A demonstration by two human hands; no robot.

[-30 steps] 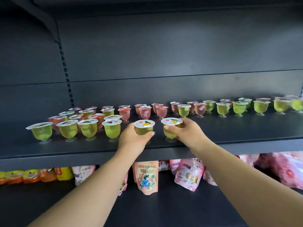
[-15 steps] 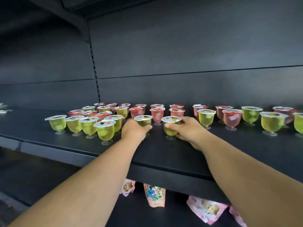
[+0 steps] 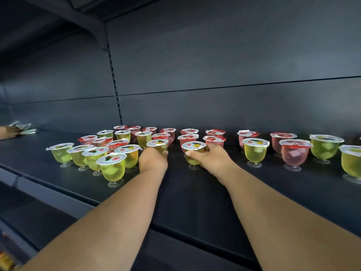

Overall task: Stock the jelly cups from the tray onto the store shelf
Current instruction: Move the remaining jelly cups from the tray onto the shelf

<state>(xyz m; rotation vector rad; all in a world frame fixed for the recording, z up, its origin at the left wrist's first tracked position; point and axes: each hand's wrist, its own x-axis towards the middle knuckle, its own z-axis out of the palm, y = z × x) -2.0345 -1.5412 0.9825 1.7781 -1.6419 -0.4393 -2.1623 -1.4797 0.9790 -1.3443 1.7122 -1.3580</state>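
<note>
Head view shows both hands on the dark shelf (image 3: pixel 195 202), each grasping one yellow-green jelly cup. Left hand (image 3: pixel 153 160) has its fingers curled round the left-held cup (image 3: pixel 157 145); that cup's foot is hidden behind the hand, so I cannot tell whether it is seated. Right hand (image 3: pixel 212 158) wraps the right-held cup (image 3: pixel 193 153), thumb across the bowl under the lid; its clear foot appears to rest on the shelf.

Judgement on the step: both cups are being set down in the gap near the middle of the shelf. Each is a footed cup with a small base and a wide bowl, so it should be lowered straight, checked to stand level, then let go by opening the fingers outward without dragging the lid.

Surroundings, relative to the right-held cup: a tight cluster of green cups (image 3: pixel 111 167) stands to the left, just beside the left wrist; withdrawing that arm sideways risks toppling them. Red cups (image 3: pixel 188 138) stand just behind. A yellow cup (image 3: pixel 255 152) and a pink cup (image 3: pixel 295 155) stand to the right, apart from the right forearm. Far left, another person's hand (image 3: pixel 8 132) rests by some packets (image 3: pixel 24 128). No tray is in view.
</note>
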